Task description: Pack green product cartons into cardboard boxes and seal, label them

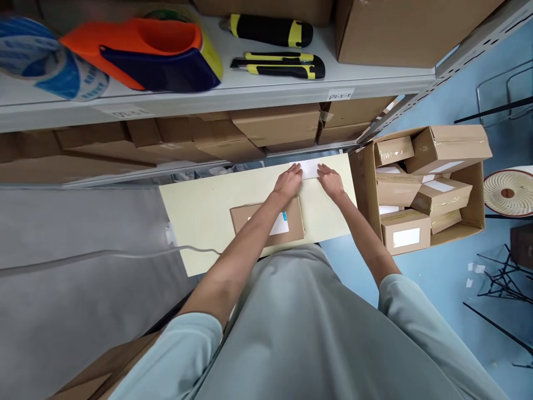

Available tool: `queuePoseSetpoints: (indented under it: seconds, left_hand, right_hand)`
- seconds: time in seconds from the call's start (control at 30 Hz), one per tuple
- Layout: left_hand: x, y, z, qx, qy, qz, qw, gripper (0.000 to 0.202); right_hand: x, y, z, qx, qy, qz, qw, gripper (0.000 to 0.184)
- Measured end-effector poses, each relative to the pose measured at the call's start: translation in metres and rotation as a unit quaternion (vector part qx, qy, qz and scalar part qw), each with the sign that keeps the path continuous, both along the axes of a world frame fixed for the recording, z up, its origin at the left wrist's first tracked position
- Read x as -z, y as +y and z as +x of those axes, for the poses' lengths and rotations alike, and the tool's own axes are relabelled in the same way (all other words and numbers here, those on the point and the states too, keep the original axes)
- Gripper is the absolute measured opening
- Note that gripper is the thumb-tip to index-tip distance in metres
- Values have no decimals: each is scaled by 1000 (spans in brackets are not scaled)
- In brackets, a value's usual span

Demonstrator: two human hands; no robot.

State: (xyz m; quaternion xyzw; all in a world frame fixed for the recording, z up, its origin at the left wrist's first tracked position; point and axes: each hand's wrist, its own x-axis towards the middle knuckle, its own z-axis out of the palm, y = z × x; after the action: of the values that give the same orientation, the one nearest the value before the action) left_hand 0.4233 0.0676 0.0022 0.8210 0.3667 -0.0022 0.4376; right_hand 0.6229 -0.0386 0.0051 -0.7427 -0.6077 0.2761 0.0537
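Note:
At the far edge of the pale yellow tabletop (200, 211) is a small white paper (309, 169), between my two hands. My left hand (289, 180) has its fingers closed at the paper's left end. The fingers of my right hand (330, 180) are closed at its right end. Below my left forearm lies a flat cardboard box (295, 219), nearer my body. It bears a white label (281, 224) with a blue mark, and the forearm covers part of both.
An open carton (365, 189) full of small taped boxes stands right of the table. Above, a shelf (266, 94) holds two utility knives (278, 65), an orange-and-blue tape dispenser (162, 61) and a blue tape roll (62, 66). A grey cable (104, 254) crosses from the left.

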Motion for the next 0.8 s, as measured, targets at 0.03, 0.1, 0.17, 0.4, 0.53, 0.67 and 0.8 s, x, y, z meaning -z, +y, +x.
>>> queuePoseSetpoints:
  seconds: [0.03,0.1,0.17,0.4,0.53,0.67,0.8]
  left_hand:
    - [4,0,7,11,17,6,1000,50]
    - [11,0,15,24,56,21,998,48]
    - [16,0,18,25,83,28,996,47]
    - [21,14,15,41,139,28,989,61]
    - [17,19,16,51,149,28,987,61]
    - [10,19,15,52,146,36,987,47]
    - [-2,15,12,40,139,58,988,44]
  right_hand:
    - [3,1,1,-11,4,-3,1000,38]
    - [8,2,2,-30,9,-6,999,38]
    - [12,1,1,-39,6,-8,999,39]
    - [18,2,-3,-6,19,1,1000,39]
    - [19,1,3,1,49,-3,999,39]
    - [18,-7,9,50,79,25,995,39]
    - [12,-12,2,91,82,66,990,40]
